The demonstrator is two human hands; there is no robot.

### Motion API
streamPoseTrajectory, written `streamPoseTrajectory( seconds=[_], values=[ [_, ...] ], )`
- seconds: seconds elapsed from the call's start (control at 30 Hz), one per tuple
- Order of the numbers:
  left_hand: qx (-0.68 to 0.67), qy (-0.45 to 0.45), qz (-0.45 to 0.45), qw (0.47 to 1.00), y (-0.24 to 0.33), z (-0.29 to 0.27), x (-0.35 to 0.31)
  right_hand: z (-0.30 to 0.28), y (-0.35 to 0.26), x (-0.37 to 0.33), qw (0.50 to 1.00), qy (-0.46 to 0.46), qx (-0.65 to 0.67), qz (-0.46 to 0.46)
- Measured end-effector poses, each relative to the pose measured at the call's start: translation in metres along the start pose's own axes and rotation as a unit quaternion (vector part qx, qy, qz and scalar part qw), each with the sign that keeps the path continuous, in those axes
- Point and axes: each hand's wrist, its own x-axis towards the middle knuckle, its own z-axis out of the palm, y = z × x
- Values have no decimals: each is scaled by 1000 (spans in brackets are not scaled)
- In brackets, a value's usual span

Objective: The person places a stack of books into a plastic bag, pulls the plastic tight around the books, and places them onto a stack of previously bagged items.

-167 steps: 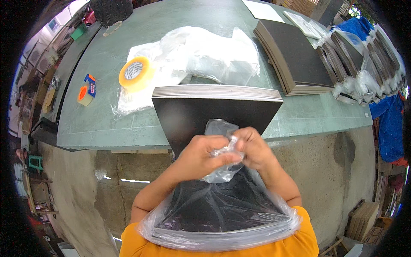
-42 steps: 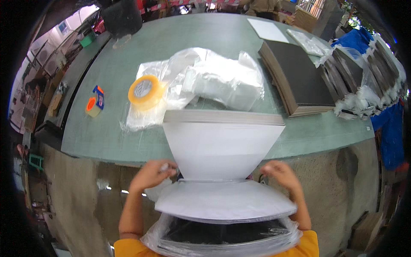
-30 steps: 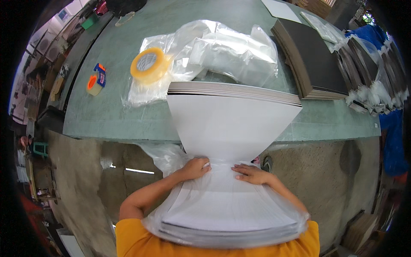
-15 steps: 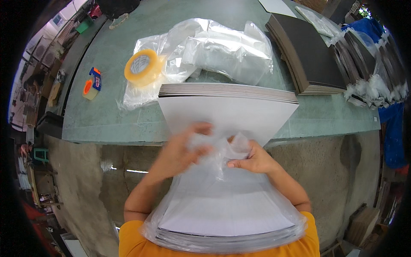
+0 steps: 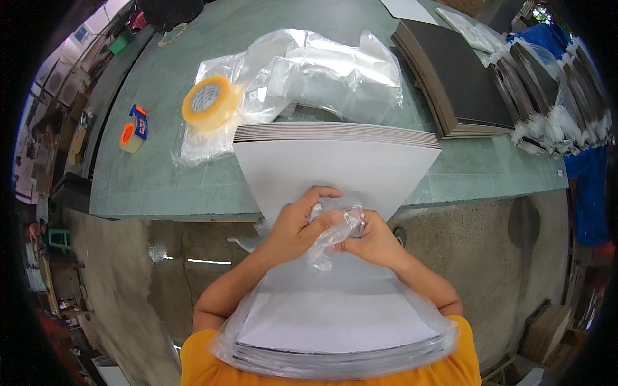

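A thick stack of large white boards (image 5: 322,166) leans from the table edge down against my body. Clear plastic wrap (image 5: 341,368) covers its near end, while the far end is bare. Over the middle of the stack, my left hand (image 5: 301,226) closes its fingers and thumb on a bunched part of the plastic. My right hand (image 5: 372,239) grips the same bunch from the other side, thumb toward the left hand. The gathered plastic (image 5: 344,225) lies between both hands, and a loose flap trails to the left of the stack.
On the green table (image 5: 154,186) are a large roll of clear tape (image 5: 190,112), a small tape dispenser (image 5: 135,128) and crumpled clear plastic bags (image 5: 341,77). A pile of dark boards (image 5: 450,71) stands at right, beside plastic-wrapped bundles (image 5: 547,96). Concrete floor (image 5: 476,270) shows below.
My left hand, blurred and apart from the plastic before, has come right and closed on the bunch beside my right hand. The plastic is gathered tighter. The view has shifted slightly.
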Motion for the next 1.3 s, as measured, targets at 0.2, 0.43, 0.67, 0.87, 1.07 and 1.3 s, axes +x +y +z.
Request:
streamPoseTrajectory(
  seconds=[0.2, 0.43, 0.67, 0.87, 1.07, 1.3],
  values=[
    [-95, 141, -9, 985, 6, -13, -5, -20, 12, -3, 993, 86, 78, 29],
    [-23, 100, 51, 993, 10, -10, -10, -11, 7, 1, 984, 144, 45, -92],
    [-49, 120, 40, 991, 17, -13, -9, -21, -17, -14, 995, 12, -99, 12],
    [67, 174, 99, 977, 23, -15, -5, -29, -29, -11, 995, -53, -31, 79],
    [38, 179, 89, 979, 30, -20, -1, -19, -24, -12, 996, 48, 70, -4],
    [144, 181, 111, 966, 40, -33, -8, -35, -31, -13, 993, -47, 64, 82]
  ],
)
